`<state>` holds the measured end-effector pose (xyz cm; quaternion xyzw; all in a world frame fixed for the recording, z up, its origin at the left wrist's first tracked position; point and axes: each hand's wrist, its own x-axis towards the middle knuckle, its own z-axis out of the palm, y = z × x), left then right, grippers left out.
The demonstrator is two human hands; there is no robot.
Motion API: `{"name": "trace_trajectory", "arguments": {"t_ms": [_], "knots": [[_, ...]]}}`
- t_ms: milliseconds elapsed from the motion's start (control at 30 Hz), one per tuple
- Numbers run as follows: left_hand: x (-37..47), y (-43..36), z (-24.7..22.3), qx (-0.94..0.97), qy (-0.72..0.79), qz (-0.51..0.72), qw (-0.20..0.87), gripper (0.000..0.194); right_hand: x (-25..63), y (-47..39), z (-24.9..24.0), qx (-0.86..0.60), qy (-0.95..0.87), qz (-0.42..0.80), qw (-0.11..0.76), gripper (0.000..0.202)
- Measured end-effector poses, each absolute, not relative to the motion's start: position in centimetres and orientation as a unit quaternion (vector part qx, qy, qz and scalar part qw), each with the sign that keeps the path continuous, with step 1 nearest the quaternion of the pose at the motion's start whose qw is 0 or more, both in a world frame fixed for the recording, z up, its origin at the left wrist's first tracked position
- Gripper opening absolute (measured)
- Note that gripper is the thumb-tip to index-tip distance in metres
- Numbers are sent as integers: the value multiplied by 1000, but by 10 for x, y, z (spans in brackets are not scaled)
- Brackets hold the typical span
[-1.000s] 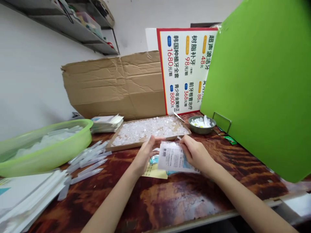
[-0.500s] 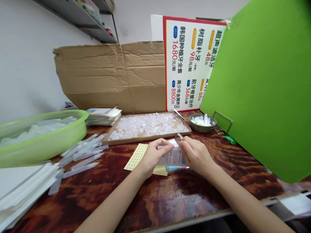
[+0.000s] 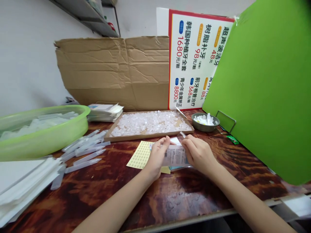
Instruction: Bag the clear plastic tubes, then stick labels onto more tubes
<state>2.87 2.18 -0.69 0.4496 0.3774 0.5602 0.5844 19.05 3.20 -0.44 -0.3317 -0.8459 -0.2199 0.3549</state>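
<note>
Between my hands is a small clear packet (image 3: 175,156) with fine print on its face and a white flap (image 3: 175,140) at the top. My left hand (image 3: 156,158) is closed on the packet's left side, thumb and fingers pinching it. My right hand (image 3: 200,153) is closed at its upper right corner, and a narrow whitish strip (image 3: 182,134) sticks up from those fingers. Under and beside my left hand lies a yellow sheet of small round stickers (image 3: 139,156). A flat bluish packet (image 3: 178,167) lies on the table beneath the held one.
Behind my hands, a shallow cardboard tray (image 3: 148,136) holds many small clear pieces. A grey bowl (image 3: 204,127) of white strips stands right. To the left are a green basin (image 3: 82,121), loose translucent tubes (image 3: 88,158) and stacked white packets (image 3: 29,181). A green board (image 3: 262,97) borders the right.
My left thumb has lifted from lying across the packet to pointing up at its left edge. My right hand keeps its grip. The whole view has shifted slightly.
</note>
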Motion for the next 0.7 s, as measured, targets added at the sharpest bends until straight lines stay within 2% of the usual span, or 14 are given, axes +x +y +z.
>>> {"name": "trace_trajectory", "arguments": {"t_ms": [100, 267, 367, 467, 533, 600, 667, 700], "knots": [[28, 22, -9, 465, 375, 557, 577, 47, 192, 33, -6, -327, -849, -217, 355, 22], [26, 24, -14, 543, 378, 556, 502, 32, 194, 35, -7, -318, -821, -253, 401, 19], [25, 28, -12, 554, 387, 589, 444, 27, 199, 42, -5, -439, -718, -311, 441, 12], [20, 30, -1, 501, 382, 623, 463, 29, 210, 51, -2, -549, -642, -286, 453, 13], [6, 27, 12, 460, 372, 633, 499, 34, 217, 54, -1, -599, -630, -241, 432, 16], [-19, 17, 26, 455, 369, 616, 527, 36, 221, 55, -3, -639, -647, -192, 369, 18], [-53, 0, 38, 535, 352, 578, 505, 32, 221, 55, -8, -654, -672, -148, 313, 17], [-70, -11, 42, 599, 339, 532, 494, 38, 219, 55, -10, -652, -686, -131, 296, 16]]}}
